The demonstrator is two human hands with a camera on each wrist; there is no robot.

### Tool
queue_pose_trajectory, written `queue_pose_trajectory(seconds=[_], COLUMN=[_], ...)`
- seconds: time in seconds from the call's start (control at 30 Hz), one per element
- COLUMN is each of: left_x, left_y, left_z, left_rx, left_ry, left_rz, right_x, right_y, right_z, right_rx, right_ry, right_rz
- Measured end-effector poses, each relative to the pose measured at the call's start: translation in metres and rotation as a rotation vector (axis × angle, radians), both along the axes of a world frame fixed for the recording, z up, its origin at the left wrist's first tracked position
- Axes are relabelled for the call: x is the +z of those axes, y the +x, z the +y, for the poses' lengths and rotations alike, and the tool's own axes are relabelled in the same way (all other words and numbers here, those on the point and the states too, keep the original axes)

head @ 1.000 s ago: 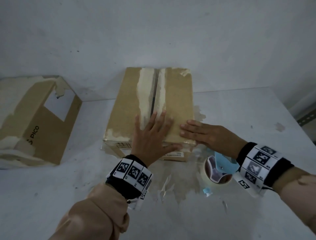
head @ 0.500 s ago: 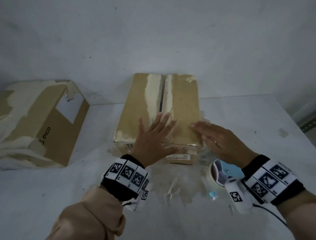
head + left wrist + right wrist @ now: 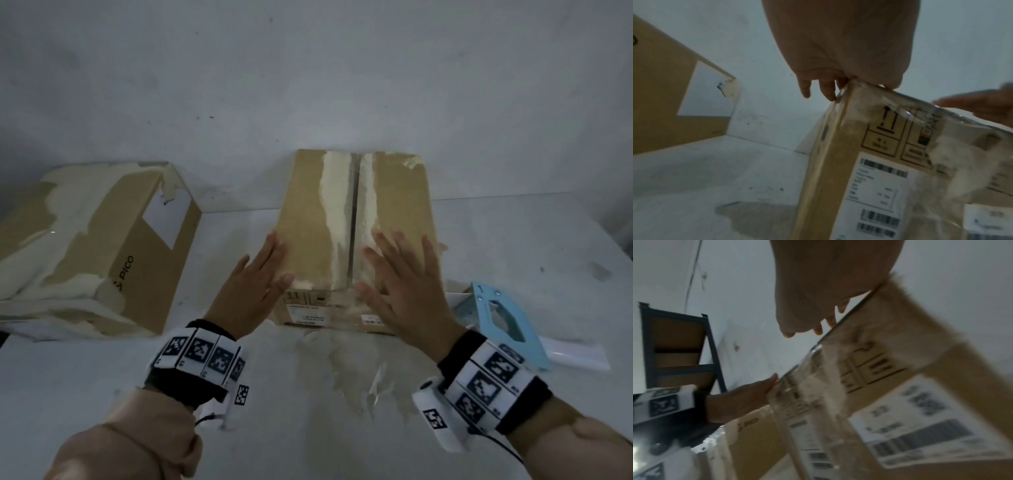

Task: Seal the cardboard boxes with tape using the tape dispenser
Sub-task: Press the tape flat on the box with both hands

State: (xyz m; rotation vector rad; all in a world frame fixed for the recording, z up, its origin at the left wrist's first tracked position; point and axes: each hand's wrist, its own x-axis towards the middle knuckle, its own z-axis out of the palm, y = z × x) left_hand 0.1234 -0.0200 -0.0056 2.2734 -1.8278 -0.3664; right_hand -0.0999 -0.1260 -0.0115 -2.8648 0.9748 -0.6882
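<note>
A brown cardboard box (image 3: 308, 212) stands at the table's middle, its two top flaps meeting at a centre seam (image 3: 352, 219) edged with torn pale strips. My left hand (image 3: 263, 270) lies against the box's near left corner, fingers straight along the left edge and thumb on top. My right hand (image 3: 397, 267) lies flat and spread on the right flap. Clear tape (image 3: 920, 113) wraps over the near top edge onto the labelled front face (image 3: 879, 178). The blue tape dispenser (image 3: 496, 315) lies on the table right of the box, untouched.
A second, torn cardboard box marked PICO (image 3: 85, 246) lies at the left. Peeled patches and tape scraps (image 3: 359, 373) mark the white table (image 3: 102, 394) in front of the box. A wall stands close behind. A dark shelf rack (image 3: 678, 353) shows in the right wrist view.
My left hand slid from the middle of the box top to its left near corner. My right hand moved from the right edge onto the right flap, leaving the dispenser uncovered.
</note>
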Motion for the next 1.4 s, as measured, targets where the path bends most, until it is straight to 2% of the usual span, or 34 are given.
queue_pose_trajectory(seconds=[0.17, 0.3, 0.43, 0.57, 0.67, 0.83, 0.93, 1.03, 1.23, 1.33, 1.4], left_x=[-0.002, -0.002, -0.008, -0.012, -0.02, -0.033, -0.045, -0.05, -0.045, -0.05, -0.051], left_y=[-0.014, -0.026, -0.033, -0.015, -0.001, 0.008, 0.002, -0.004, -0.018, -0.029, -0.03], left_z=[0.006, 0.021, 0.03, 0.024, 0.021, 0.018, 0.018, 0.018, 0.017, 0.018, 0.018], left_rx=[0.032, -0.023, -0.136, -0.214, -0.295, -0.388, -0.37, -0.316, -0.223, -0.143, -0.144], left_ry=[-0.125, -0.168, -0.25, -0.301, -0.288, -0.258, -0.299, -0.343, -0.511, -0.567, -0.552], left_rz=[0.182, 0.226, 0.086, -0.141, -0.166, -0.258, -0.172, -0.04, -0.01, 0.061, 0.053], right_x=[-0.002, -0.001, 0.002, 0.003, -0.005, -0.013, -0.018, -0.02, -0.016, -0.01, -0.007], right_y=[0.035, 0.015, -0.003, 0.014, 0.032, 0.038, 0.036, 0.036, 0.021, 0.029, 0.039], right_z=[0.018, -0.005, -0.016, 0.008, 0.024, 0.023, 0.024, 0.025, 0.018, 0.026, 0.031], right_rx=[0.068, 0.073, 0.114, 0.115, 0.146, 0.124, 0.134, 0.138, 0.278, 0.194, 0.127], right_ry=[0.101, 0.112, 0.067, 0.117, 0.103, -0.052, -0.14, -0.14, -0.042, 0.07, 0.055], right_rz=[0.066, 0.198, 0.224, 0.12, 0.112, 0.164, 0.14, 0.084, 0.102, 0.013, 0.008])
